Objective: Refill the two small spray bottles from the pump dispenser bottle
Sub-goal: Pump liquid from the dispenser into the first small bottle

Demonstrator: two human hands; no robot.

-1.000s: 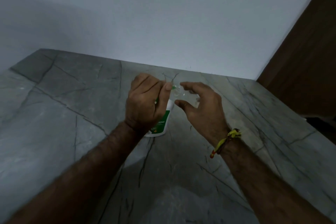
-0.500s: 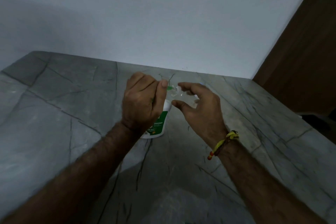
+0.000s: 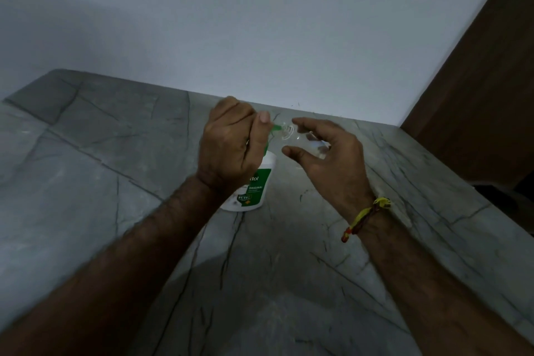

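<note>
On the table (image 3: 115,170), left hand (image 3: 228,150) clenched over pump bottle (image 3: 254,185), right hand (image 3: 323,159) grasping a clear spray bottle (image 3: 303,141) at the nozzle. Refill underway; 2nd bottle not visible.

Veined matt stone counter (image 3: 115,182), clear glossy plastic spray bottle (image 3: 306,140)

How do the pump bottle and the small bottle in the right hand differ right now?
The pump dispenser bottle is opaque white with a green label; the small spray bottle is clear. The pump dispenser bottle stands upright on the counter under the left hand; the small spray bottle is held tilted in the right hand, mouth at the green nozzle. Both are hand-held.
</note>
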